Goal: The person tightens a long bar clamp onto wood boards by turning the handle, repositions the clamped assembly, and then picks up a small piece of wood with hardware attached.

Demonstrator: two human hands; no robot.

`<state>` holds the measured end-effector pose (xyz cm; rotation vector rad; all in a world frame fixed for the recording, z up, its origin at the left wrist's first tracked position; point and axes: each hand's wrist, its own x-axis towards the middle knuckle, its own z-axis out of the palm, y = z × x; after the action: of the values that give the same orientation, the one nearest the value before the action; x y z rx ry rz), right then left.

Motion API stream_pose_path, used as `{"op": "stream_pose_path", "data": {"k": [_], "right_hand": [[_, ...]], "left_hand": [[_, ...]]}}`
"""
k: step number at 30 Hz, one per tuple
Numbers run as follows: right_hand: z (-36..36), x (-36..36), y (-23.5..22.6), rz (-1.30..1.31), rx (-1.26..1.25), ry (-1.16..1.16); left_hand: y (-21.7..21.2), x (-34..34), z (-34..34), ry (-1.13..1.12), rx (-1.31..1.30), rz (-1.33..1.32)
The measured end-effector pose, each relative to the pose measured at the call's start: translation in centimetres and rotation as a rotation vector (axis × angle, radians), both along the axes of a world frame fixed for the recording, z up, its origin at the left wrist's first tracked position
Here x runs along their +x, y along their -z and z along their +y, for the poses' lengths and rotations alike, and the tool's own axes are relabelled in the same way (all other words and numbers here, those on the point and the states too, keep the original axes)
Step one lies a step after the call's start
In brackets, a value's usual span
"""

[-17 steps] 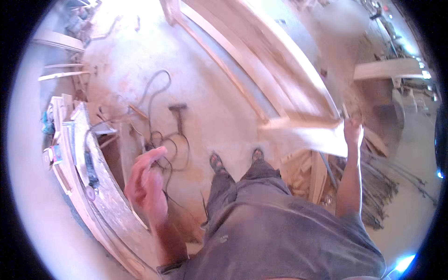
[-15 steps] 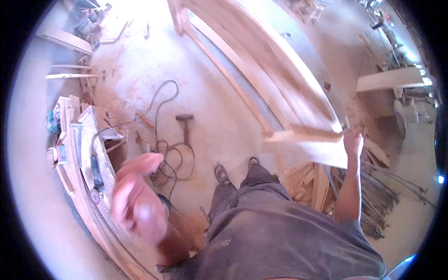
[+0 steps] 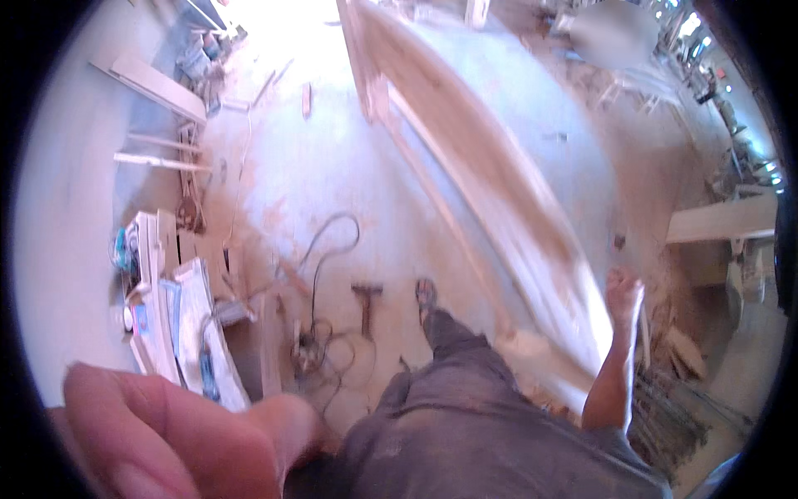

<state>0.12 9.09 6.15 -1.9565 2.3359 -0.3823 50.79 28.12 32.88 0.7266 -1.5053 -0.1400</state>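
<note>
- Left hand (image 3: pixel 158 432) looms close to the camera, blurred, fingers curled loosely, holding nothing visible.
- A hammer (image 3: pixel 366 303) lies on the dusty floor (image 3: pixel 316 175) beside a looping cable (image 3: pixel 320 249).
- Long wooden frame (image 3: pixel 482 191) slants across the floor.
- Right hand (image 3: pixel 623 295) rests on the frame's near end; whether its fingers grip, I cannot tell.

Dusty woodshop floor in hard daylight

Pale sawdust-strewn floor (image 3: pixel 332 183); loose cable (image 3: pixel 320 249) curling near the middle; stacked boards (image 3: pixel 179 320) at left; a workbench (image 3: pixel 721 220) far right; glare far off.
</note>
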Motion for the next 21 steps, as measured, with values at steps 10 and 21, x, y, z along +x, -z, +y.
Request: {"op": "stream_pose_path", "data": {"k": [10,21], "right_hand": [[-19.3,20.3,-4.0,-0.208,-0.014,-0.296],[-34.2,38.8,-1.3,-0.217,-0.018,-0.199]], "left_hand": [[-5.8,6.5,-13.4,0.012,0.247,0.16],[5.7,29.0,-32.9,0.193,0.091,0.064]]}}
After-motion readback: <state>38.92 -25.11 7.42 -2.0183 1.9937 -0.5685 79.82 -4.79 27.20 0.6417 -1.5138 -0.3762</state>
